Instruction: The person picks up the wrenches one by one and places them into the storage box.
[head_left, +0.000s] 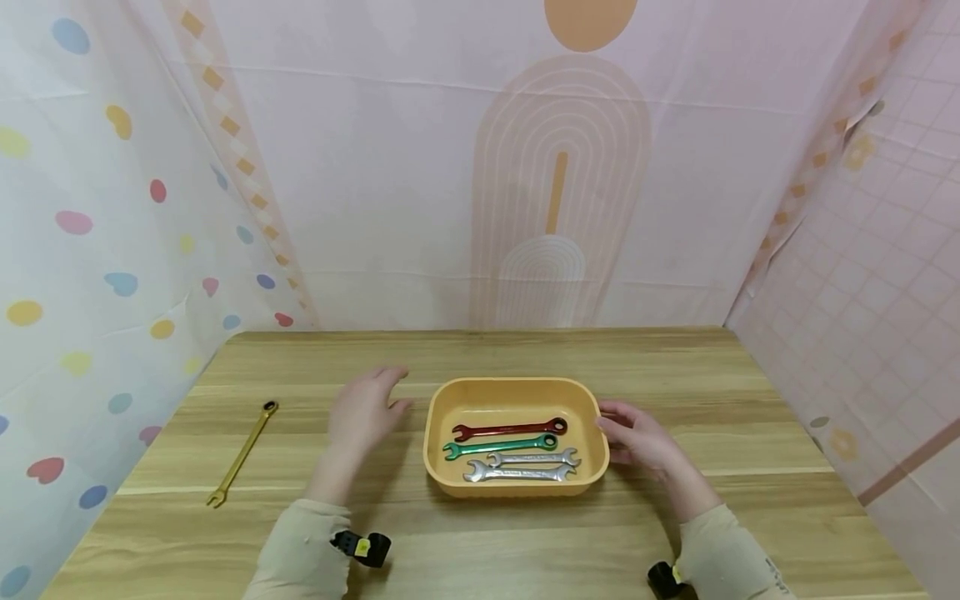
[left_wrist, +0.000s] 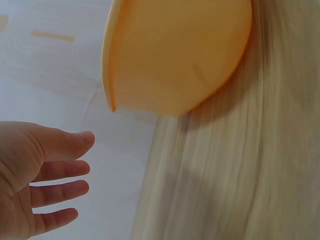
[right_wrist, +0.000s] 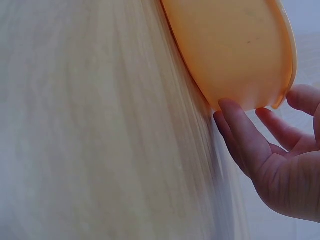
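A yellow-orange plastic basin (head_left: 517, 492) stands on the table. In it lie a red wrench (head_left: 510, 430), a green wrench (head_left: 501, 446) and two silver wrenches, one (head_left: 534, 457) behind the other (head_left: 519, 473). My right hand (head_left: 641, 437) is at the basin's right end; in the right wrist view its fingertips touch the outer wall, fingers fairly straight. To the left of the basin, my left hand (head_left: 367, 408) hovers apart from it, thumb and fingers spread, holding nothing. A gold wrench (head_left: 243, 454) lies on the table farther left.
The wood-grain table (head_left: 480, 550) runs back to a patterned curtain (head_left: 390, 208). More curtain hangs along the left (head_left: 90, 333) and right (head_left: 885, 292) sides. Each wrist carries a small black camera, one on the left sleeve (head_left: 300, 533).
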